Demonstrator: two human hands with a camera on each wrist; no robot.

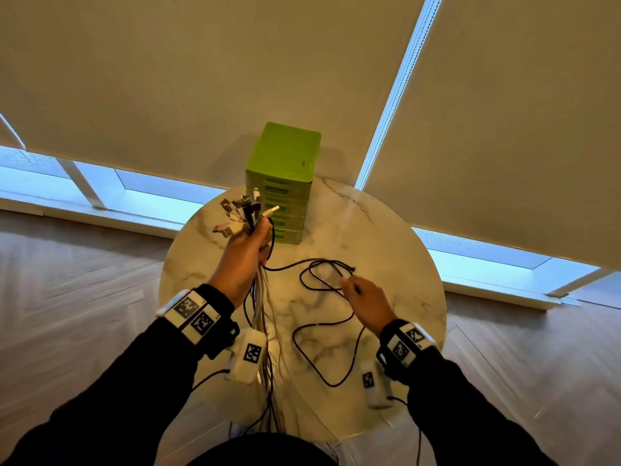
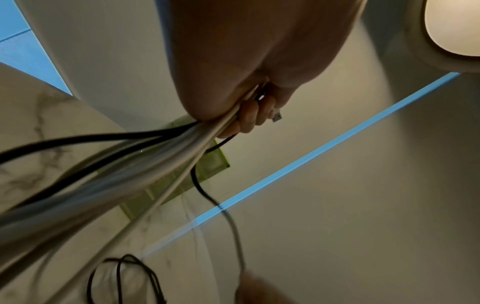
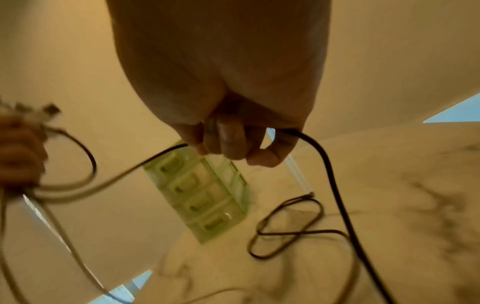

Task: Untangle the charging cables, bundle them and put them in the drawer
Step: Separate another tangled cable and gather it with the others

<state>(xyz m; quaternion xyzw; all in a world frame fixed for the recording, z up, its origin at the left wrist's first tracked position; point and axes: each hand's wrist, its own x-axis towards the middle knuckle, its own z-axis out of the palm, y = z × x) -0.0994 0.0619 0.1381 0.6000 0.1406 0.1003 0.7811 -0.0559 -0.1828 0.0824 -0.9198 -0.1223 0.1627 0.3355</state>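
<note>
The charging cables [image 1: 260, 297] are gathered plug-ends-up in the left hand [image 1: 243, 260], fist wrapped tight round them above the counter's [image 1: 403, 264] left half, their lengths trailing off the near edge, probably to keep sorted ends together. The right hand [image 1: 366, 301] pinches the one loose black cable [image 1: 322, 334] looped over the counter's middle, seemingly drawing it clear. A green drawer unit [image 1: 282, 183], drawers closed, stands at the far edge of the round marble counter, before lowered blinds [image 1: 201, 79].

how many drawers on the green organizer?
4, stacked in the front of the green plastic drawer unit standing on the round marble table: top, second, third, bottom. All closed; none apparently hidden.
</note>
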